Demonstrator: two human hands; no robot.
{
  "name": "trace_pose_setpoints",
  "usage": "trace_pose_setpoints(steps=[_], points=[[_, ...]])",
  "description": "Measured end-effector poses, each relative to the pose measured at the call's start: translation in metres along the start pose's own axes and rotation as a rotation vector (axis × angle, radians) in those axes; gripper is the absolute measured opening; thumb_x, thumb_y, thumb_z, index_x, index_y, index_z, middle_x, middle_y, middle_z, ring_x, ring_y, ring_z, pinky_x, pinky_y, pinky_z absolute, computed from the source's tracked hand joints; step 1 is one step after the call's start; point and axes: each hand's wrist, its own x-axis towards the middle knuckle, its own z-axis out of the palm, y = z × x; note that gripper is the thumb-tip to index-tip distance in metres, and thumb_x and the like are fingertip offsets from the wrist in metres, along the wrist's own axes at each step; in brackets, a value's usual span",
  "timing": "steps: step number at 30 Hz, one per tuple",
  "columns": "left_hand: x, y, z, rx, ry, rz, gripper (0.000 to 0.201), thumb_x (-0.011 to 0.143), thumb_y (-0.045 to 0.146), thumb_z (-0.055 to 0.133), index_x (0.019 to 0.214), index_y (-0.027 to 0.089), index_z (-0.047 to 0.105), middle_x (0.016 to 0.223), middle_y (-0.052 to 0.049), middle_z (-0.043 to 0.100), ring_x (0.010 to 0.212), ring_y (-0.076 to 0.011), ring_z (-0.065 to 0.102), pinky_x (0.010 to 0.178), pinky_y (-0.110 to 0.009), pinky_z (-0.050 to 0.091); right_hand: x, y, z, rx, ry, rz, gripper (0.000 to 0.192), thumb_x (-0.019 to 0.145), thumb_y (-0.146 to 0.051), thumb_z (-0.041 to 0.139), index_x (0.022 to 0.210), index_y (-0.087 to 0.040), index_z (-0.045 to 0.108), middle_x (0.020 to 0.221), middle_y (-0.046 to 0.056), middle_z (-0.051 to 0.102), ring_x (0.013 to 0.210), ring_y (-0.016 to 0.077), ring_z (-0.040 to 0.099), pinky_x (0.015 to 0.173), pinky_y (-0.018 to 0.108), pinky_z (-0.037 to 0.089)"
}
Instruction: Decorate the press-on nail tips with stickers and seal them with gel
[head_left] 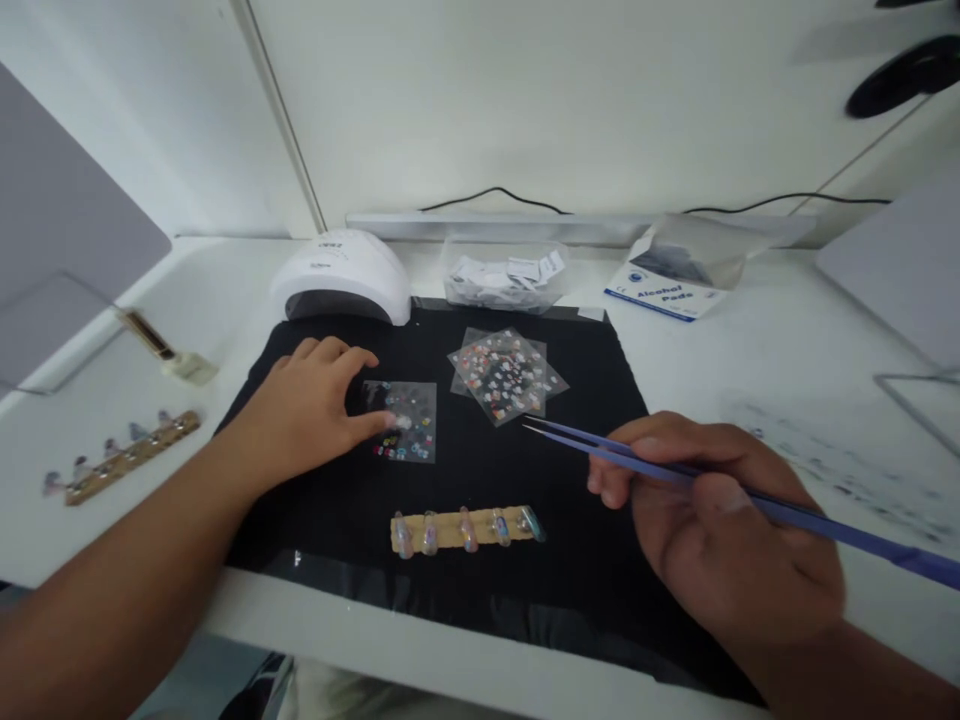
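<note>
My right hand (720,520) holds blue-purple tweezers (637,462), their tips slightly apart and pointing left over the black mat. My left hand (307,405) lies at the mat's left side with fingers spread. Its thumb touches a clear sticker sheet (420,440) dotted with small coloured designs. Just beyond the tweezer tips lies a fanned pile of clear sticker sheets (504,372) with white and orange designs. Closer to me, a tan strip (446,532) carries several shiny false nails (468,528) in a row.
Behind the black mat (330,525) stand a white nail lamp (341,270), a clear tub (506,280) of white packets and an open alcohol pads box (667,280). At left are another strip of nails (131,460) and a brush (187,368). A clear sheet lies at right.
</note>
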Motion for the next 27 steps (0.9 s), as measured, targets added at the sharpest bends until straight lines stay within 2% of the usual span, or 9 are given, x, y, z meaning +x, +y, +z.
trace_pose_setpoints(steps=[3, 5, 12, 17, 21, 24, 27], points=[[0.001, 0.002, 0.005, 0.004, -0.057, 0.003, 0.072, 0.076, 0.058, 0.071, 0.136, 0.021, 0.055, 0.127, -0.015, 0.059, 0.118, -0.0395, 0.052, 0.095, -0.056, 0.047, 0.001, 0.000, -0.003, -0.011, -0.031, 0.013, 0.018, 0.092, -0.028, 0.061, 0.095, -0.020, 0.076, 0.076, 0.006, 0.068, 0.057, 0.0168, 0.061, 0.047, 0.032, 0.047], [0.001, 0.003, 0.007, 0.009, -0.096, 0.004, 0.074, 0.073, 0.058, 0.074, 0.135, 0.022, 0.057, 0.129, -0.016, 0.058, 0.118, -0.0415, 0.052, 0.094, -0.059, 0.047, 0.001, 0.001, -0.005, -0.018, -0.046, 0.022, 0.018, 0.093, -0.030, 0.061, 0.096, -0.021, 0.076, 0.078, 0.005, 0.069, 0.057, 0.0162, 0.061, 0.046, 0.031, 0.047], [0.004, 0.005, 0.008, -0.046, -0.165, -0.003, 0.067, 0.074, 0.052, 0.076, 0.131, 0.022, 0.060, 0.124, -0.014, 0.059, 0.114, -0.0385, 0.053, 0.095, -0.055, 0.046, -0.001, 0.004, -0.005, -0.044, -0.045, 0.070, 0.019, 0.094, -0.035, 0.061, 0.095, -0.021, 0.074, 0.078, 0.004, 0.068, 0.057, 0.0149, 0.062, 0.047, 0.028, 0.050], [0.009, 0.003, 0.010, -0.146, -0.176, -0.022, 0.057, 0.067, 0.046, 0.082, 0.114, 0.020, 0.064, 0.114, -0.011, 0.060, 0.109, -0.0354, 0.051, 0.094, -0.051, 0.044, -0.001, 0.004, -0.005, -0.053, -0.015, 0.104, 0.019, 0.093, -0.038, 0.063, 0.093, -0.023, 0.074, 0.078, 0.003, 0.068, 0.056, 0.0142, 0.061, 0.048, 0.028, 0.051], [0.012, 0.003, 0.011, -0.259, -0.170, -0.021, 0.050, 0.062, 0.038, 0.084, 0.103, 0.021, 0.061, 0.108, -0.007, 0.060, 0.106, -0.0338, 0.049, 0.093, -0.050, 0.041, 0.001, 0.004, -0.008, -0.056, -0.021, 0.115, 0.019, 0.094, -0.037, 0.061, 0.093, -0.023, 0.074, 0.075, 0.003, 0.067, 0.056, 0.0143, 0.061, 0.048, 0.028, 0.050], [0.011, 0.006, 0.010, -0.377, -0.166, -0.025, 0.040, 0.065, 0.030, 0.080, 0.096, 0.021, 0.057, 0.097, -0.004, 0.059, 0.099, -0.0292, 0.052, 0.087, -0.044, 0.041, 0.000, 0.004, -0.009, -0.047, -0.016, 0.109, 0.018, 0.095, -0.035, 0.060, 0.094, -0.023, 0.074, 0.077, 0.003, 0.068, 0.056, 0.0135, 0.061, 0.048, 0.027, 0.050], [0.010, 0.007, 0.010, -0.539, -0.184, -0.021, 0.027, 0.075, 0.024, 0.070, 0.096, 0.022, 0.053, 0.087, 0.001, 0.056, 0.084, -0.0211, 0.055, 0.078, -0.036, 0.042, -0.002, 0.005, -0.010, -0.046, -0.025, 0.105, 0.018, 0.095, -0.034, 0.059, 0.095, -0.023, 0.074, 0.078, 0.003, 0.067, 0.058, 0.0135, 0.061, 0.049, 0.026, 0.051]])
